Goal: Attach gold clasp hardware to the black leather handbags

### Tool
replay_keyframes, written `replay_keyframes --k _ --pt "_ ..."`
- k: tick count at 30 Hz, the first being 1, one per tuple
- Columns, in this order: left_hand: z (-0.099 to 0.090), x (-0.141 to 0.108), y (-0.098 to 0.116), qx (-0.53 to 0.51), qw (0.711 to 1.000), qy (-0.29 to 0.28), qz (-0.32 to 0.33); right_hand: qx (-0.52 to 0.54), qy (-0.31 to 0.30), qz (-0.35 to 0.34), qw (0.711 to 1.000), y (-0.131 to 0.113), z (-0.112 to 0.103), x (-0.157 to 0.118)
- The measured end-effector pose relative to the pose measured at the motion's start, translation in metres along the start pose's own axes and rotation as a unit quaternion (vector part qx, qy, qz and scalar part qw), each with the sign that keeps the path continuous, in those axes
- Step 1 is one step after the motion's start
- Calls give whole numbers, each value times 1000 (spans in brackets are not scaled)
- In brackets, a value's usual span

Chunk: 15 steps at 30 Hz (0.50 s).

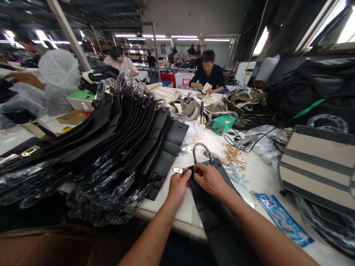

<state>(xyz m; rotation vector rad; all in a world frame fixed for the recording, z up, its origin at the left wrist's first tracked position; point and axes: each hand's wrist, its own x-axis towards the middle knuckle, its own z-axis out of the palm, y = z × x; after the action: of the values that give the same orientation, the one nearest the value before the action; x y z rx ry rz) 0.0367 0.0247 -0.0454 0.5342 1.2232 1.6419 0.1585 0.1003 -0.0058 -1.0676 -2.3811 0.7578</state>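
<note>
A black panel (pixel 213 207) with a plastic-wrapped handle (pixel 200 147) lies over the table's front edge, its lower end hanging toward me. My left hand (pixel 179 184) pinches a black strap whose tip carries a silver metal plate (pixel 178 170), pointing left. Right beside it, my right hand (pixel 208 177) has its fingers closed at the top of the panel, near the base of the handle. Whatever small part sits between the right fingertips is hidden. Gold metal pieces (pixel 235 155) are scattered on the table beyond the hands.
Stacked black panels with wrapped handles (pixel 133 129) fill the left side. A green box (pixel 222 125) with cables stands ahead. At right are a blue packet (pixel 283 218) and a beige-and-grey striped bag (pixel 318 166). A person (pixel 209 75) works across the table.
</note>
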Motion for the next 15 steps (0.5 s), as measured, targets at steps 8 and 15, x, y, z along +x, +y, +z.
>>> replay_keyframes --k 8,15 --pt "1 0 -1 8 1000 11 22 46 29 33 998 7 5 -4" --pt "0 1 -2 -12 1000 -13 9 204 15 42 978 16 7 -10"
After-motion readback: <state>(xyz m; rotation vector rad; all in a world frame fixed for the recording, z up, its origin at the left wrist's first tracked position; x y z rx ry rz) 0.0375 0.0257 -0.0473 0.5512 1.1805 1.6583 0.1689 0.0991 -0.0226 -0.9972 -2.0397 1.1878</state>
